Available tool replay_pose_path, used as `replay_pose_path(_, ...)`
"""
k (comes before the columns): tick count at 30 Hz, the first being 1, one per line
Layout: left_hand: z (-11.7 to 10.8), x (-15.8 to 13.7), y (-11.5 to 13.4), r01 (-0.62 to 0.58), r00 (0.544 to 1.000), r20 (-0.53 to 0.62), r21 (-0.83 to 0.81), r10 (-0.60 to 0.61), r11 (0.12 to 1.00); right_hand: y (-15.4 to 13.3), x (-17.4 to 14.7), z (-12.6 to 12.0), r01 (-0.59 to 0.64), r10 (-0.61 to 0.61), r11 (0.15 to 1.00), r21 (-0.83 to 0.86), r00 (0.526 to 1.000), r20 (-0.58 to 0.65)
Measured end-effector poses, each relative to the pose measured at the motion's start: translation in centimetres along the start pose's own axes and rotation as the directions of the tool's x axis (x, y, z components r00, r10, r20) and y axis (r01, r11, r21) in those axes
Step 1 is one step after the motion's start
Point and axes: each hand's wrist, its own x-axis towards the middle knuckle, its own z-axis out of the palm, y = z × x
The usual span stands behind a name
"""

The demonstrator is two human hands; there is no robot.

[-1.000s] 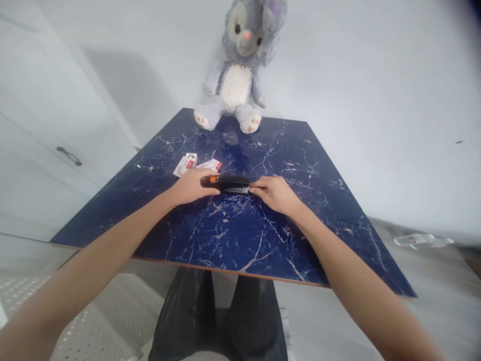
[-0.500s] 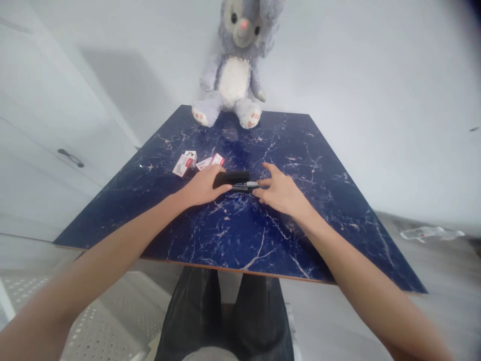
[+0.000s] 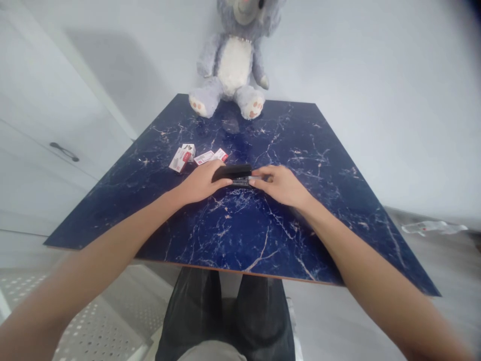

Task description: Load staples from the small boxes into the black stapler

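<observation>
A black stapler (image 3: 235, 172) lies lengthwise across the middle of the blue marbled table (image 3: 233, 235). Its top cover and base are parted at the right end, with a bit of the metal inside showing. My left hand (image 3: 201, 181) is wrapped round the stapler's left end, thumb along the near side. At the right end, the thumb and fingers of my right hand (image 3: 280, 184) pinch the tip of the stapler. Just beyond my left hand lie small white and red boxes (image 3: 179, 159), partly overlapping; one box (image 3: 220, 154) is nearest the stapler.
A large grey plush toy (image 3: 235, 65) sits at the table's far edge against the white wall. To the left is a white cabinet door with a dark handle (image 3: 64, 151). A clear plastic item (image 3: 434, 227) lies on the floor at right.
My right hand's fingers have closed in on the stapler's right end. The metal part that stuck out there now barely protrudes. My left hand keeps its hold, and the view has tilted down slightly.
</observation>
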Motion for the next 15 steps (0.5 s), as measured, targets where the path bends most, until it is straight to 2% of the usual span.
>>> replay_pose_path(3, -0.2, -0.1, 0.0, -0.006, 1.0, 0.008, -0.009, 0.006, 1.0, 0.7, 0.5, -0.4, 0.175, -0.17, 0.98, -0.094, 0.984, 0.059)
replay_pose_path(6, -0.3, -0.3, -0.1, 0.005, 1.0, 0.009, 0.009, -0.005, 1.0, 0.9, 0.5, -0.6, 0.253, -0.246, 0.96, -0.117, 0.966, 0.074)
replay_pose_path(11, -0.6, -0.6, -0.4, 0.064, 0.998, 0.015, 0.072, -0.065, 0.995, 1.3, 0.4, -1.9, 0.227, -0.218, 0.969, -0.101, 0.972, 0.086)
replay_pose_path(15, -0.5, -0.8, -0.4, 0.036, 0.999, 0.018, 0.058, -0.037, 0.998, 1.4, 0.3, -2.8, 0.167, -0.159, 0.985, -0.04, 0.976, 0.149)
